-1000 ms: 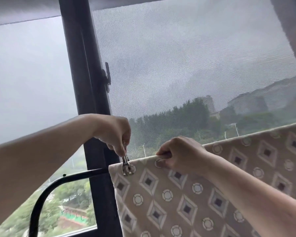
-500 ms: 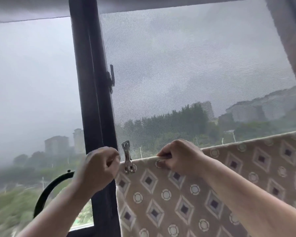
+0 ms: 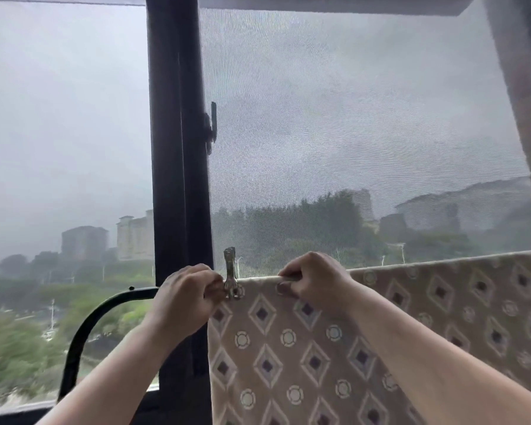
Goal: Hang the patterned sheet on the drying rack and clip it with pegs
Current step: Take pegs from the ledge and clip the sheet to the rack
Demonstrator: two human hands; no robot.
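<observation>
The patterned sheet [image 3: 288, 348], beige with diamonds and circles, hangs over the black rail of the drying rack [image 3: 83, 329], whose curved end shows at the left. A metal peg [image 3: 230, 279] stands upright, clamped on the sheet's top left corner. My left hand [image 3: 186, 297] is closed on the sheet's left edge, right beside the peg and touching it. My right hand [image 3: 314, 279] grips the sheet's top fold over the rail, just right of the peg. The rail under the sheet is hidden.
A dark window frame post [image 3: 178, 179] with a latch [image 3: 211, 127] rises behind the hands. An insect screen [image 3: 350, 118] covers the pane on the right. Outside lie trees and buildings in haze.
My left hand let go of the peg's top, dropped lower left, then closed on the sheet's edge beside the peg. The peg stays clamped. My right hand kept its grip.
</observation>
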